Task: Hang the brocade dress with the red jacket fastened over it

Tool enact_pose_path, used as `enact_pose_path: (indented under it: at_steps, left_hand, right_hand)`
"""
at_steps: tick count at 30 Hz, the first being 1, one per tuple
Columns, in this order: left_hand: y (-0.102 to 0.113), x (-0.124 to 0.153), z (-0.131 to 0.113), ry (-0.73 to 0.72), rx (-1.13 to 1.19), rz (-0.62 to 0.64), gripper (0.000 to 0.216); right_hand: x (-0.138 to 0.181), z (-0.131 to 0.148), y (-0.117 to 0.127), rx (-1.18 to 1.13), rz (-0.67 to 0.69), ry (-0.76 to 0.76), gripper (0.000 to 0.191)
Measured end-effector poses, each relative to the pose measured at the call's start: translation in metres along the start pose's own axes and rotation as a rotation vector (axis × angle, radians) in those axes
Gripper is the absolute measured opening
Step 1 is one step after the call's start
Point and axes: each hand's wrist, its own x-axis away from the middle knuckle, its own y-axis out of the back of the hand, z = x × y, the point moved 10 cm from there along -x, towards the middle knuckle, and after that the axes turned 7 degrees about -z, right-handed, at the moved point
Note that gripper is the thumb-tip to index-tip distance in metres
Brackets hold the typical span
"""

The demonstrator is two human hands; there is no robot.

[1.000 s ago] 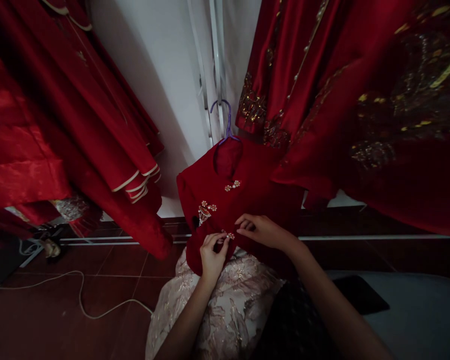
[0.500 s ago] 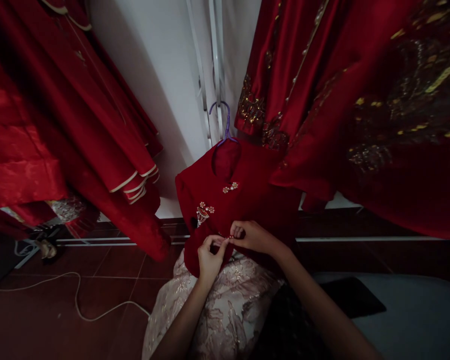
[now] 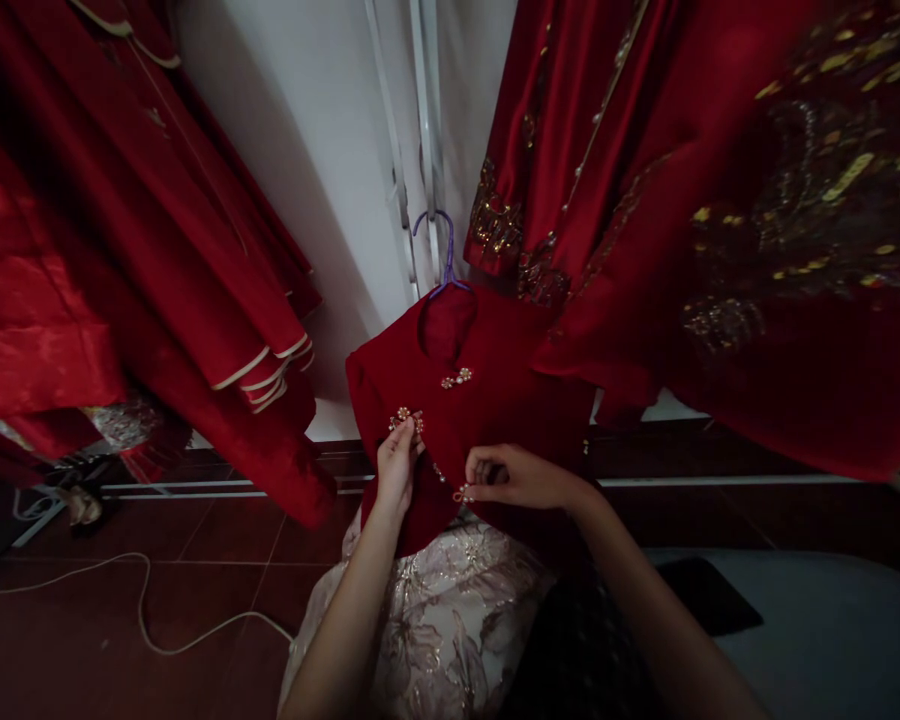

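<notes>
A red jacket (image 3: pixel 495 345) hangs in front of me on a purple hanger (image 3: pixel 448 265). My left hand (image 3: pixel 397 460) is closed at the jacket's left front, its fingertips on a jewelled ornament (image 3: pixel 403 415). Lower down, near the front opening, my right hand (image 3: pixel 506 478) pinches a small beaded fastener with a loop (image 3: pixel 463 494). Another beaded clasp (image 3: pixel 456 378) sits below the collar. Below the jacket, pale patterned fabric with shiny threads (image 3: pixel 450 600) spreads between my forearms.
Red garments (image 3: pixel 217 270) hang at the left, and sequined red garments (image 3: pixel 720 230) at the right. A white cable (image 3: pixel 146 600) runs over the tiled floor. Beside my right arm, a dark flat thing (image 3: pixel 709 595) lies on a pale surface (image 3: pixel 832 620).
My left hand has left the lower fastener, where it met the right hand, and moved up and left to the jewelled ornament. My right hand stays low, slightly farther down.
</notes>
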Motion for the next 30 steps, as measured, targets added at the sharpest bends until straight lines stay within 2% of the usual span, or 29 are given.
enact_pose_path:
  at_steps: [6, 11, 18, 25, 30]
  left_hand:
    - [-0.005, 0.010, 0.001, 0.087, 0.116, 0.084, 0.027]
    - [0.003, 0.008, 0.005, 0.083, 0.064, 0.027, 0.023]
    - [0.007, 0.003, 0.005, 0.086, 0.172, -0.049, 0.020]
    - [0.008, -0.004, 0.006, 0.059, 0.019, -0.025, 0.028]
    - [0.013, -0.006, 0.003, 0.003, -0.034, -0.070, 0.029]
  right_hand:
    - [0.000, -0.001, -0.001, 0.012, 0.009, 0.006, 0.032]
    - [0.001, 0.001, -0.002, 0.016, 0.008, -0.004, 0.029]
    - [0.001, 0.003, -0.004, 0.025, 0.016, -0.001, 0.030]
    - [-0.001, 0.001, -0.005, 0.037, 0.013, -0.028, 0.034]
    - [0.000, 0.001, -0.004, 0.029, 0.017, -0.040, 0.028]
